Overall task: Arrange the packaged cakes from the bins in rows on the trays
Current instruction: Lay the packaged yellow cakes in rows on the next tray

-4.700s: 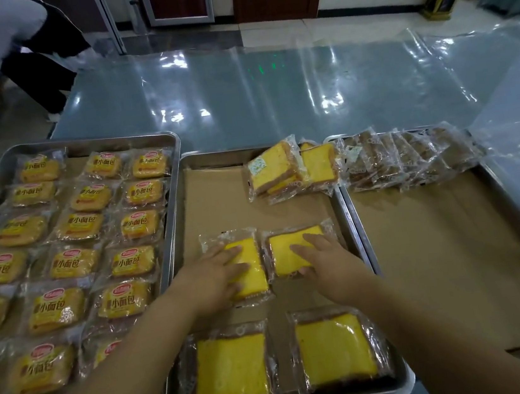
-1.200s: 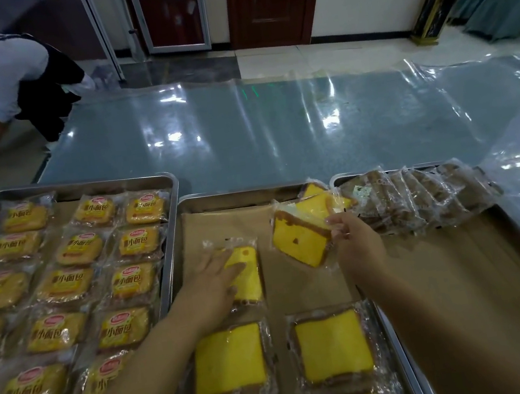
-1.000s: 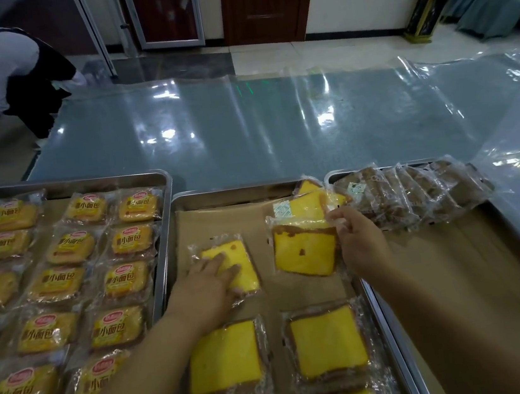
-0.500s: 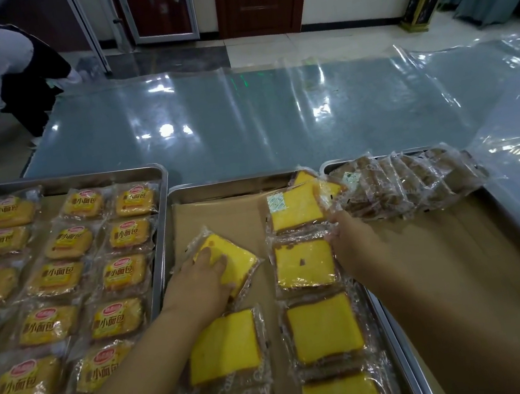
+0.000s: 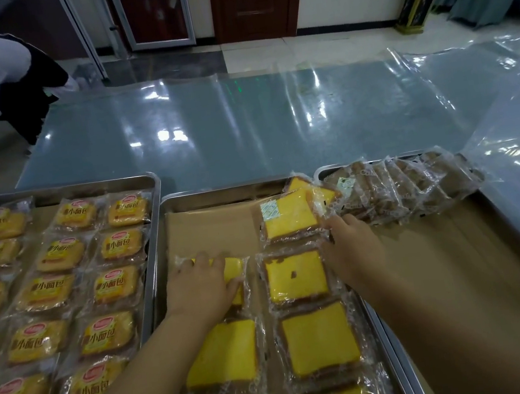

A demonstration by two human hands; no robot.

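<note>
The middle tray [image 5: 206, 200] holds two columns of yellow packaged cakes on brown paper. My left hand [image 5: 201, 287] lies flat on a yellow cake packet [image 5: 235, 268] in the left column, pressing it down. My right hand [image 5: 351, 251] rests at the right edge of a packet [image 5: 295, 276] in the right column, fingers touching its wrapper. More packets lie nearer me [image 5: 320, 337]. A small pile of yellow cakes [image 5: 290, 214] sits at the tray's far right corner.
The left tray [image 5: 53, 192] is packed with rows of small labelled bread packets [image 5: 114, 283]. The right tray [image 5: 460, 269] has brown paper and a row of brown cake packets [image 5: 409, 187] at its far edge. A person [image 5: 2, 82] bends over beyond the plastic-covered table [image 5: 242, 126].
My right hand has laid a cake from the pile flat in the right column. My left hand has turned its packet square and pressed it down in the left column.
</note>
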